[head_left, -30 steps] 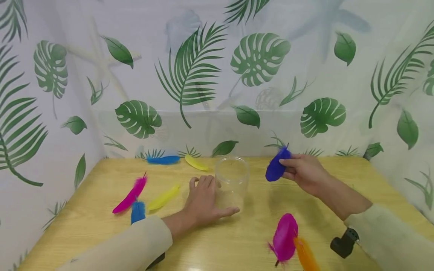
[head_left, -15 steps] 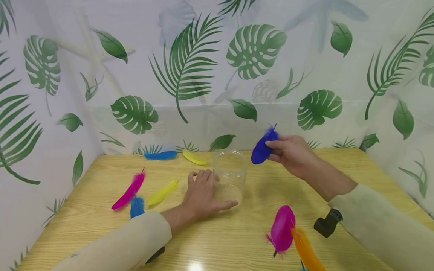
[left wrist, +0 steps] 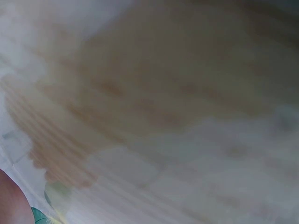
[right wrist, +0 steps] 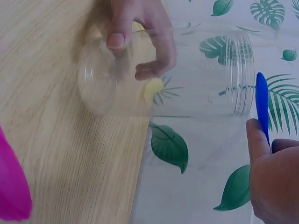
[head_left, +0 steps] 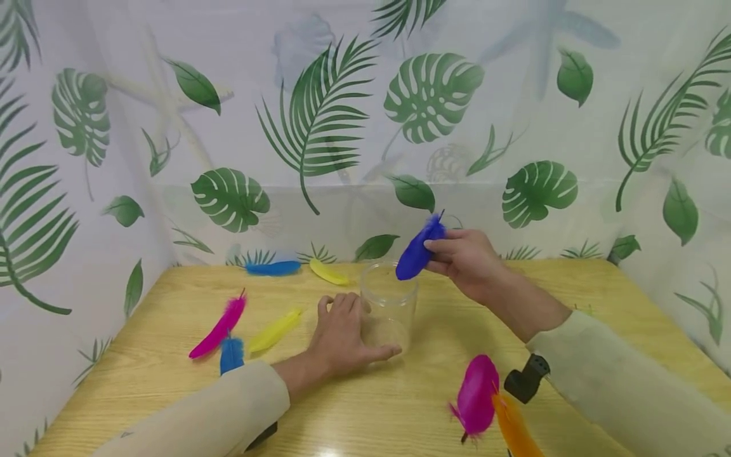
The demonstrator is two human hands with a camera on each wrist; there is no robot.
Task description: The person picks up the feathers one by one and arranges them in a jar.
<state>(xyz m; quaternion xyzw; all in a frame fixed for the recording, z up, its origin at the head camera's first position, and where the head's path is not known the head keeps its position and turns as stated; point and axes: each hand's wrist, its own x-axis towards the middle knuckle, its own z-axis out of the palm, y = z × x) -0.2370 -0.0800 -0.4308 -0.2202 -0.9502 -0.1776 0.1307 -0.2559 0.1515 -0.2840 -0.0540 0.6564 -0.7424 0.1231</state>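
Nearest the camera, at the front edge of the wooden table (head_left: 400, 406): a magenta feather (head_left: 476, 397) with an orange feather (head_left: 516, 430) lying just beside it, touching at its right edge.

Left of centre, further in: a small blue feather (head_left: 231, 354), a long pink feather (head_left: 219, 327) and a yellow feather (head_left: 275, 330), close together on the tabletop.

Mid-table: left hand (head_left: 341, 336) curls round the base of the clear plastic jar (head_left: 389, 304), thumb on the near side, fingers on the far side. Right wrist view confirms the grasp: fingertips (right wrist: 117, 39) press against the jar wall (right wrist: 163, 70). Jar stands upright, mouth open upward.

Just above and beside the jar rim: right hand (head_left: 465, 257) pinches the dark blue feather (head_left: 415, 254) between thumb and fingers. Feather is tilted, lower tip over the right side of the jar mouth, quill end pointing up. Right wrist view shows the feather edge-on (right wrist: 262, 105), close to the rim but not inside.

Back edge of the table: another yellow feather (head_left: 328, 273) and a light blue feather (head_left: 274, 268), lying against the leaf-print backdrop (head_left: 320, 127).

Left wrist view: blurred, nothing readable
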